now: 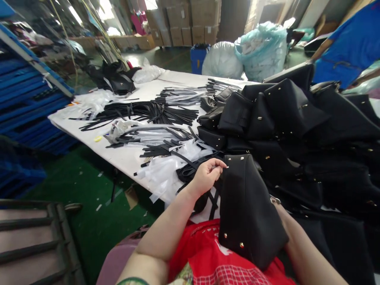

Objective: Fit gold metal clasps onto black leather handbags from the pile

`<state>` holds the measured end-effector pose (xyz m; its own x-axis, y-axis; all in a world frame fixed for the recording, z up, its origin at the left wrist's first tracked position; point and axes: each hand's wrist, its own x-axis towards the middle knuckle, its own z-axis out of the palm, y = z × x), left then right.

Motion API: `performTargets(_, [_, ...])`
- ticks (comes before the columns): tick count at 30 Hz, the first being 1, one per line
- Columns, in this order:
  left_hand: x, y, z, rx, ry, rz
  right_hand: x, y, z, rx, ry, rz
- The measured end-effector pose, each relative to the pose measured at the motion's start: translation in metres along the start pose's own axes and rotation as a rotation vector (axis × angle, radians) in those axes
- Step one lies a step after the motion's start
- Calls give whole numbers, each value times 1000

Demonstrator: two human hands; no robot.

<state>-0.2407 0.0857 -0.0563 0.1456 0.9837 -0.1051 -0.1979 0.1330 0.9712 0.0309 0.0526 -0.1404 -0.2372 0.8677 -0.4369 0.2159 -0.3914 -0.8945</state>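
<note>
Centrally, the left hand (208, 174) has fingertips together at the black handbag (247, 202); the right hand's (282, 217) grip is hidden.

A black bag (247, 206) — smooth, gold-studded at both ends — lies tilted across the red apron (208, 253).

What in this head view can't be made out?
- Right hand: hidden behind the upright black bag; only the forearm shows.
- Left hand: whatever its fingertips may pinch is too small.
- Person in blue: cut off by the frame's edge.
- White plastic sack: cloudy plastic obscures its contents.
- Labels on the stacked cartons: too small and blurred.
</note>
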Motion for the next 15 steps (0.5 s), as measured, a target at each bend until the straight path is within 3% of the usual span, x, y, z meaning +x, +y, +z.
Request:
performTargets(3, [15, 14, 10, -93, -39, 76, -6, -22, 4, 34, 69, 81])
performTargets(7, [30, 20, 16, -19, -19, 103, -15, -55, 14, 152, 131, 213])
performTargets(12, [40, 21, 12, 90, -37, 126, -22, -77, 21, 150, 74, 167])
performTargets(15, [41, 24, 9, 362, -19, 238, -24, -79, 20, 170, 32, 143])
